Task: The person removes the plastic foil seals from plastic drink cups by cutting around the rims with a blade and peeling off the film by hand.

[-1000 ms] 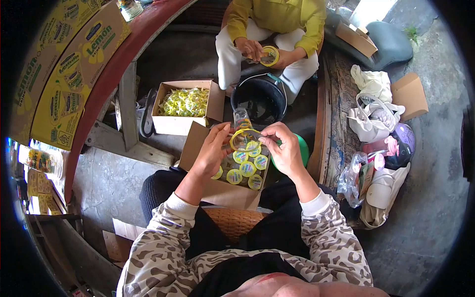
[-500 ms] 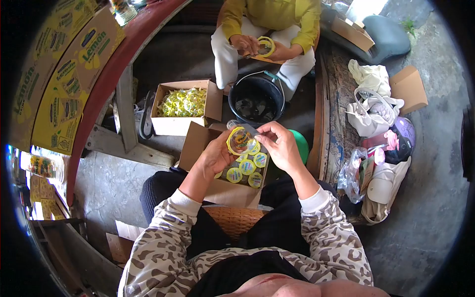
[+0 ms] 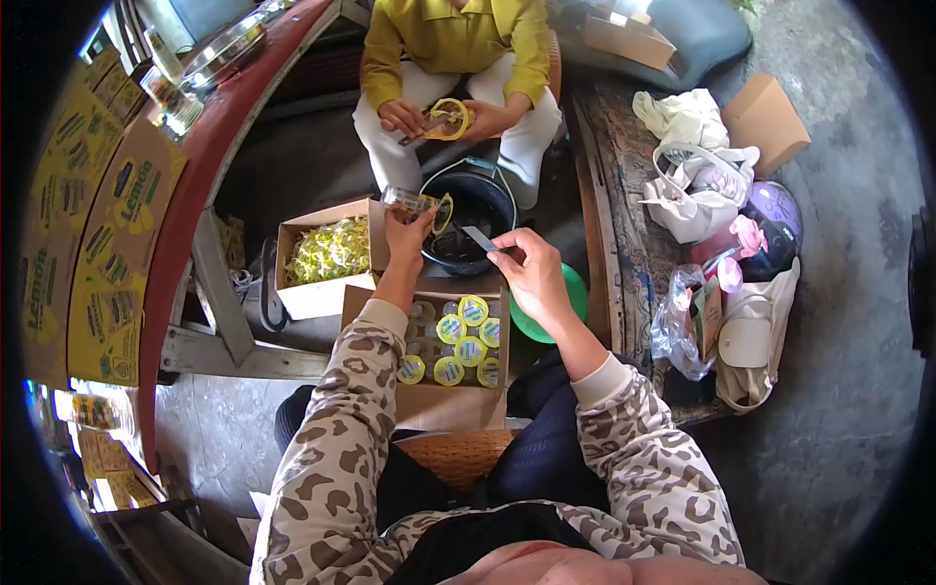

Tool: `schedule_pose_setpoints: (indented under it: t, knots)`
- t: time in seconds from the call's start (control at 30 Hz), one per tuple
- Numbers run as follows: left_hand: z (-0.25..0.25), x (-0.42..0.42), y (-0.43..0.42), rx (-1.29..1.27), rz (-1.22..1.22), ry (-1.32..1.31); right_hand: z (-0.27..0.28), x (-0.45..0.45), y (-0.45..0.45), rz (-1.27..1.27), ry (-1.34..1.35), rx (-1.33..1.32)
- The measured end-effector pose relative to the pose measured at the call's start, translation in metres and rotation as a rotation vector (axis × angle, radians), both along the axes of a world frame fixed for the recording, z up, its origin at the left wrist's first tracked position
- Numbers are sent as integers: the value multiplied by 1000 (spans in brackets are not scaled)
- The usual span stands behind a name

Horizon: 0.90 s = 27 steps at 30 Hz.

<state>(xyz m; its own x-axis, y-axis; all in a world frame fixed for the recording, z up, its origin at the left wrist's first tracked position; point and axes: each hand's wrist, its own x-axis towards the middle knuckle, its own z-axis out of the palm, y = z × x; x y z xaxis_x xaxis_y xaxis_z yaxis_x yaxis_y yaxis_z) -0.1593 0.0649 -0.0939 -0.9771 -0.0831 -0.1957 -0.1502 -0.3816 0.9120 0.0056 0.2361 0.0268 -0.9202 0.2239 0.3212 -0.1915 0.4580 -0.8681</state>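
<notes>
My left hand is wrapped round a clear plastic jar with a yellow rim, tipped on its side near the black bucket. Between the thumb and fingers of my right hand is a flat grey blade, held apart from the jar. Below both hands, an open cardboard box holds several clear jars with yellow lemon-print lids. A green basin sits partly behind my right forearm.
Opposite me, a person in a yellow shirt holds a yellow-rimmed jar and a blade. A box of yellow strips stands left of the bucket. Lemon cartons line the left; bags and a helmet lie right.
My left hand has carried the jar forward and left, turning it sideways. My right hand, with the blade, has come away from the jar. The view has shifted right.
</notes>
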Motion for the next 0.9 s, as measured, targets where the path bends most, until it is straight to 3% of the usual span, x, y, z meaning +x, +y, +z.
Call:
schedule_pose_setpoints:
  t: [0.07, 0.33, 0.43, 0.5, 0.53, 0.6, 0.67, 0.73, 0.9]
  knots:
    - [-15, -16, 3, -193, -26, 103, 4, -2, 0, -16, -23, -23]
    - [-17, -27, 15, -290, -9, 187, 7, -2, 5, -11, -1, 22]
    - [9, -14, 16, -154, -89, 140, 4, -3, 9, -22, 20, 12]
    - [40, 7, 18, -61, -89, -117, 2, -4, 10, -26, 27, -10]
    - [42, 13, 9, -66, -86, -113, -1, -5, 11, -30, 14, -58]
    - [49, 25, -17, 111, -375, -136, -1, -5, 11, -29, 7, -115]
    - [70, 54, -33, 30, -387, -195, 2, -5, 10, -8, -59, -235]
    - [87, 84, -52, 167, -496, -212, 9, -3, 9, 34, -122, -277]
    - [105, 135, -74, 226, -578, -217, 7, 1, -9, 332, -179, -341]
